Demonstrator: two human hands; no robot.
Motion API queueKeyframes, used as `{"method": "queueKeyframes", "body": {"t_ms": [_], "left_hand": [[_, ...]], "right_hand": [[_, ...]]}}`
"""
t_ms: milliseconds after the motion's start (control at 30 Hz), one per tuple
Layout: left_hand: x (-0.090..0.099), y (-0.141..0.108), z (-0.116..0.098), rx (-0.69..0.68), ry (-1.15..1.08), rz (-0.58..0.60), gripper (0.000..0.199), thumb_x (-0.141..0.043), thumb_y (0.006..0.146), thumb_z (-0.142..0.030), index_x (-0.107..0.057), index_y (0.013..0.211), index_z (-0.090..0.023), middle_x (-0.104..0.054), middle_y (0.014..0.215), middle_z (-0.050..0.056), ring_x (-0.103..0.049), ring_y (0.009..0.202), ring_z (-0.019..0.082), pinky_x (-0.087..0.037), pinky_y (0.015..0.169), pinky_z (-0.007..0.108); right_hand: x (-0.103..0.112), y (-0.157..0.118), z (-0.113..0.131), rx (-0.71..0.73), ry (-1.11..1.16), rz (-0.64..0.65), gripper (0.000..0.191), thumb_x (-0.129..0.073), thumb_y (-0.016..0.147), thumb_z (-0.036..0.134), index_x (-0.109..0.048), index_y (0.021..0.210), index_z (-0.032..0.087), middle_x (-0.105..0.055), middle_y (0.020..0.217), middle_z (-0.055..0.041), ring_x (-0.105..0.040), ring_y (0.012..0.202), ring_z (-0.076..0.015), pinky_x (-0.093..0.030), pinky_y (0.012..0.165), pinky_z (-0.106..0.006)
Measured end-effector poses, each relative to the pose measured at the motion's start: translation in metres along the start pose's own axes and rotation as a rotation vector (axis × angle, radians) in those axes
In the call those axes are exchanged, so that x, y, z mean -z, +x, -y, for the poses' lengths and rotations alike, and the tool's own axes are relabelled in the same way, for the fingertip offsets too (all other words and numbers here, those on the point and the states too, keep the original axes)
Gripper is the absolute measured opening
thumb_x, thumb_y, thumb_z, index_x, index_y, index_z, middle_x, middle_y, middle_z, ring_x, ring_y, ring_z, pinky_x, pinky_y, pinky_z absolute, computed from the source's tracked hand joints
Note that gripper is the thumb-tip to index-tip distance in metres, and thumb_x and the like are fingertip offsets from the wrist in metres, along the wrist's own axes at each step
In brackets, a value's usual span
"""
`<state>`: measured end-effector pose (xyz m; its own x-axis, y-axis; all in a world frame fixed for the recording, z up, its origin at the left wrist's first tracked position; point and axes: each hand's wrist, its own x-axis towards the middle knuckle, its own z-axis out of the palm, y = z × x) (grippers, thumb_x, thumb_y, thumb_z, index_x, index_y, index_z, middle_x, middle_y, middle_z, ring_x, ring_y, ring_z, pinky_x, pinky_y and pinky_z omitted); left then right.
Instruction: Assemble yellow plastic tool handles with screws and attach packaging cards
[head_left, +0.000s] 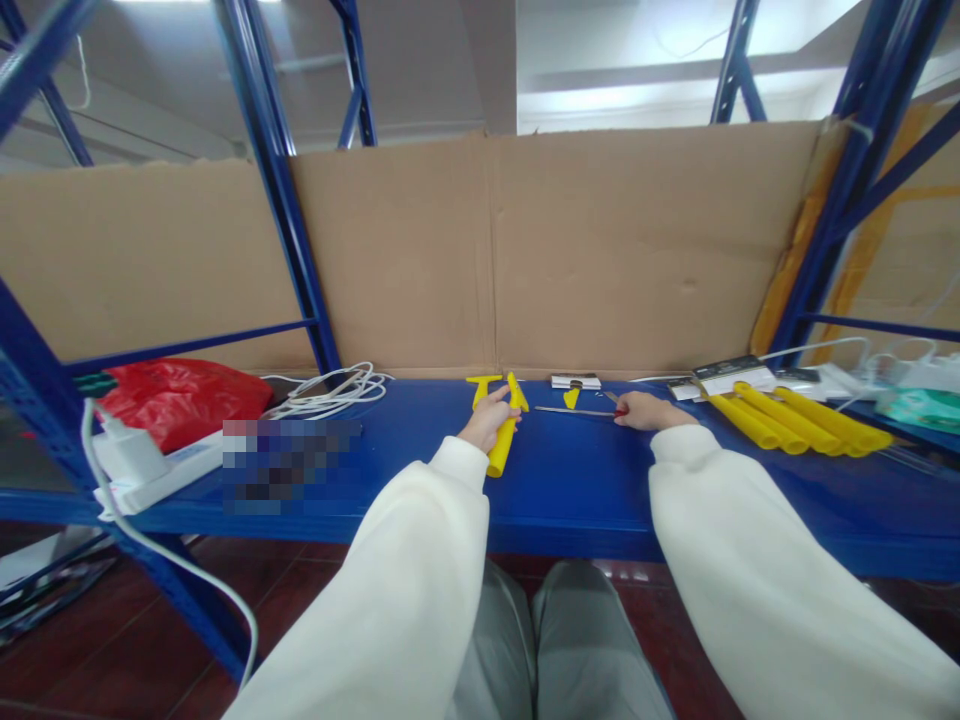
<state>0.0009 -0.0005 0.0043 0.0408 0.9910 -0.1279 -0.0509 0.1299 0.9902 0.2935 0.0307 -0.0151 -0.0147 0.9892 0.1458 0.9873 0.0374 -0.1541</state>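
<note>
My left hand (489, 420) is wrapped round a yellow tool (501, 452) with a thick tubular handle, tilted over the blue shelf. Just behind that hand lies a yellow T-shaped piece (484, 380). My right hand (637, 411) is closed on the red handle of a screwdriver, whose long thin metal shaft (574, 411) points left toward the yellow tool without touching it. Behind the shaft are a small yellow piece (571, 398) and a black and white packet (576, 382).
Several yellow tubes (799, 425) lie at the right beside dark and white packets (731, 375). A red plastic bag (187, 400), a white power strip (176, 470) and a coiled white cable (341, 390) are on the left. Cardboard (585, 250) stands behind the blue shelf (570, 500).
</note>
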Motion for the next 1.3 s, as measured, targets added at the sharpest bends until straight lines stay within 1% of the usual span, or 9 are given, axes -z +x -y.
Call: {"method": "queueKeyframes", "body": {"t_ms": [167, 300, 467, 600, 700, 800, 967, 1100, 1300], "left_hand": [[0.002, 0.003, 0.002, -0.005, -0.013, 0.014, 0.081, -0.060, 0.079, 0.007, -0.044, 0.154, -0.021, -0.067, 0.097, 0.008, -0.056, 0.058, 0.010, -0.043, 0.049, 0.019], [0.003, 0.004, 0.003, -0.006, -0.004, 0.024, 0.082, -0.061, 0.079, 0.006, -0.044, 0.154, -0.023, -0.068, 0.100, 0.009, -0.058, 0.060, 0.011, -0.043, 0.050, 0.020], [0.001, 0.002, 0.003, -0.009, 0.040, 0.008, 0.079, -0.055, 0.080, 0.006, -0.043, 0.154, -0.019, -0.068, 0.104, 0.012, -0.058, 0.060, 0.011, -0.045, 0.051, 0.020], [0.001, 0.001, 0.003, -0.008, 0.042, 0.007, 0.079, -0.054, 0.081, 0.005, -0.041, 0.155, -0.021, -0.068, 0.098, 0.009, -0.055, 0.056, 0.010, -0.044, 0.049, 0.020], [0.002, 0.003, 0.003, -0.008, 0.028, 0.018, 0.081, -0.057, 0.080, 0.005, -0.042, 0.155, -0.021, -0.069, 0.098, 0.010, -0.057, 0.058, 0.012, -0.045, 0.051, 0.021], [0.003, 0.005, 0.004, -0.013, 0.029, 0.037, 0.082, -0.061, 0.078, 0.004, -0.044, 0.154, -0.021, -0.070, 0.100, 0.011, -0.060, 0.060, 0.013, -0.045, 0.051, 0.021], [0.001, 0.002, 0.004, -0.017, 0.045, 0.036, 0.079, -0.056, 0.079, 0.006, -0.045, 0.152, -0.022, -0.069, 0.097, 0.009, -0.057, 0.057, 0.011, -0.044, 0.049, 0.020], [-0.001, -0.003, 0.002, -0.021, 0.080, 0.027, 0.076, -0.056, 0.080, 0.005, -0.047, 0.151, -0.020, -0.069, 0.098, 0.009, -0.058, 0.060, 0.011, -0.044, 0.050, 0.019], [-0.003, -0.009, -0.001, -0.019, 0.087, 0.029, 0.073, -0.053, 0.083, 0.006, -0.045, 0.151, -0.019, -0.068, 0.094, 0.009, -0.054, 0.058, 0.010, -0.043, 0.049, 0.019]], "right_hand": [[0.005, -0.005, 0.008, -0.071, -0.021, -0.032, 0.013, -0.066, 0.080, 0.029, -0.074, 0.088, 0.022, -0.075, 0.092, -0.0105, -0.071, 0.086, -0.0267, -0.053, 0.077, -0.038], [0.008, -0.006, 0.010, -0.092, -0.036, -0.065, 0.017, -0.063, 0.083, 0.030, -0.073, 0.094, 0.024, -0.075, 0.091, -0.0098, -0.071, 0.088, -0.0268, -0.052, 0.079, -0.039], [0.006, 0.000, 0.006, -0.020, 0.062, -0.103, 0.019, -0.065, 0.083, 0.035, -0.074, 0.094, 0.021, -0.074, 0.086, -0.0087, -0.069, 0.086, -0.0244, -0.051, 0.076, -0.033], [0.005, 0.001, 0.006, 0.026, 0.131, -0.137, 0.021, -0.067, 0.083, 0.035, -0.073, 0.096, 0.021, -0.075, 0.089, -0.0085, -0.069, 0.085, -0.0233, -0.051, 0.076, -0.031], [0.005, 0.000, 0.010, 0.057, 0.168, -0.144, 0.021, -0.067, 0.083, 0.035, -0.073, 0.097, 0.021, -0.076, 0.093, -0.0084, -0.069, 0.087, -0.0231, -0.051, 0.078, -0.031], [0.005, 0.000, 0.012, 0.063, 0.177, -0.143, 0.020, -0.067, 0.084, 0.034, -0.073, 0.096, 0.020, -0.076, 0.096, -0.0091, -0.069, 0.088, -0.0232, -0.051, 0.080, -0.031], [0.005, 0.000, 0.013, 0.072, 0.168, -0.151, 0.021, -0.067, 0.084, 0.036, -0.073, 0.098, 0.022, -0.076, 0.095, -0.0080, -0.069, 0.089, -0.0233, -0.051, 0.080, -0.031], [0.005, 0.000, 0.013, 0.068, 0.172, -0.143, 0.020, -0.067, 0.084, 0.034, -0.072, 0.099, 0.021, -0.076, 0.096, -0.0084, -0.069, 0.089, -0.0229, -0.051, 0.080, -0.030], [0.006, -0.001, 0.013, 0.080, 0.163, -0.145, 0.020, -0.065, 0.085, 0.032, -0.072, 0.100, 0.021, -0.076, 0.098, -0.0084, -0.069, 0.090, -0.0229, -0.051, 0.081, -0.030]]}}
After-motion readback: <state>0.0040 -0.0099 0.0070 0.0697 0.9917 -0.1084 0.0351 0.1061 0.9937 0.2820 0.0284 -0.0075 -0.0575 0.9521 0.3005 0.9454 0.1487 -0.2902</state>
